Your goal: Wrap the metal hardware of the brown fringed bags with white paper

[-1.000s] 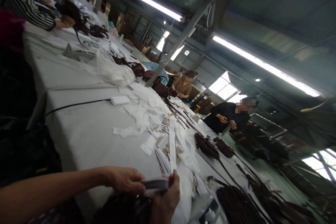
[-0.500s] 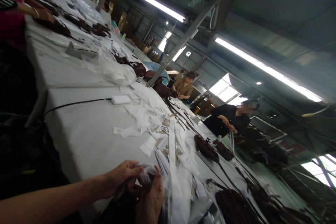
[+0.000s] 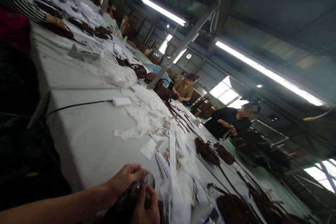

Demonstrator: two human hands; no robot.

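Low in the head view, my left hand [image 3: 128,178] is closed, thumb and fingers pinching a piece of clear plastic film [image 3: 150,179]. My right hand [image 3: 147,204] is just below and to the right, its fingertips pinched at the same film, close to the left fingertips. Under both hands is a dark brown item [image 3: 119,211], apparently a bag, mostly in shadow and cut off by the frame edge. Right of my hands lie a long white strip [image 3: 172,161] and a bundle of white paper slips [image 3: 162,165].
The white-covered table [image 3: 84,140] bears a white power strip [image 3: 122,102], a crumpled plastic bag [image 3: 115,70], paper scraps and brown bags [image 3: 207,151] with long straps. A co-worker in black [image 3: 228,122] stands across; a striped sleeve [image 3: 23,1] reaches in at upper left.
My hands have come closer together, the right one shifting left and down, fingers now pinched at the film. The striped sleeve reaches further over the table. The co-worker in black no longer holds up pale strips.
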